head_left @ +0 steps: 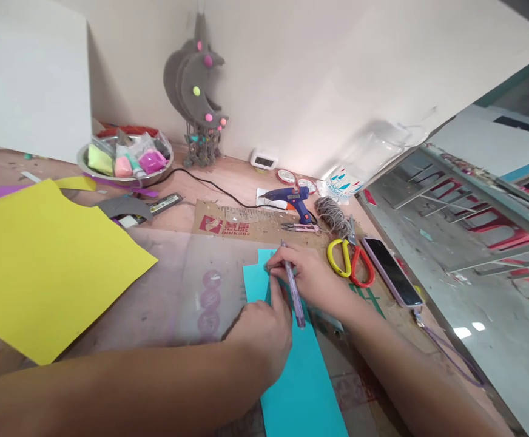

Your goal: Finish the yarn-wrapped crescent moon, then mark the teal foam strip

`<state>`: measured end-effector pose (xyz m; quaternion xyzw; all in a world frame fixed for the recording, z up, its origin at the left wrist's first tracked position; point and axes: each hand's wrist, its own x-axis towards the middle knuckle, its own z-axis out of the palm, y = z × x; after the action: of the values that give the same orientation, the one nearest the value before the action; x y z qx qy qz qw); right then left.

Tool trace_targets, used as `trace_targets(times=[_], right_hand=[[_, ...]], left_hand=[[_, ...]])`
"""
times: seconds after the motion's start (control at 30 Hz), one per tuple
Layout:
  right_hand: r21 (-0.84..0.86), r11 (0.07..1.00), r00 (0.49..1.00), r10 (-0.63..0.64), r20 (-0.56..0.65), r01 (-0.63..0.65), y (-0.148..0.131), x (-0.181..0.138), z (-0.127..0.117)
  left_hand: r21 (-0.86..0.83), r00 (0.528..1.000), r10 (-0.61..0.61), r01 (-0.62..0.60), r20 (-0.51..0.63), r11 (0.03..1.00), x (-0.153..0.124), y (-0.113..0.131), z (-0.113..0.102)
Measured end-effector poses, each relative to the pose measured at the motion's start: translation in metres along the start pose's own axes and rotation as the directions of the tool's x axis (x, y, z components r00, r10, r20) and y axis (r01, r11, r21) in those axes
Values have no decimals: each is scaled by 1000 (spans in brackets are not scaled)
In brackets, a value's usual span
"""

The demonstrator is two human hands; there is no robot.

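Observation:
A long sheet of turquoise paper [303,388] lies on the work surface, with a smaller stepped edge at its far end. My left hand [262,340] bears on this paper, its index finger reaching forward and the other fingers curled. Between the fingers of my right hand [312,276] sits a purple pen [294,291], slanting across the paper. The fingertips of that hand touch the paper near its far end, close to my left index finger. Exactly what lies under both sets of fingertips is hidden.
Yellow paper [55,267] spreads at the left. Scissors [350,261], a phone [392,271], grey yarn [332,215] and a glue gun [292,199] lie right of and beyond my hands. Behind stand a metal bowl [125,180] of clay packets and a plastic jar [360,161].

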<state>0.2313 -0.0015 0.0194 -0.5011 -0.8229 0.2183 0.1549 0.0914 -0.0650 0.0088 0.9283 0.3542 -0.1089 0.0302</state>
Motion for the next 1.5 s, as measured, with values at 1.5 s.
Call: trace_targets(times=[1.5], right_hand=[[-415,908,995,19,-95,-57,-7,27,9]], left_hand=[[-59,997,-72,72,-7,996,6,-3,2]])
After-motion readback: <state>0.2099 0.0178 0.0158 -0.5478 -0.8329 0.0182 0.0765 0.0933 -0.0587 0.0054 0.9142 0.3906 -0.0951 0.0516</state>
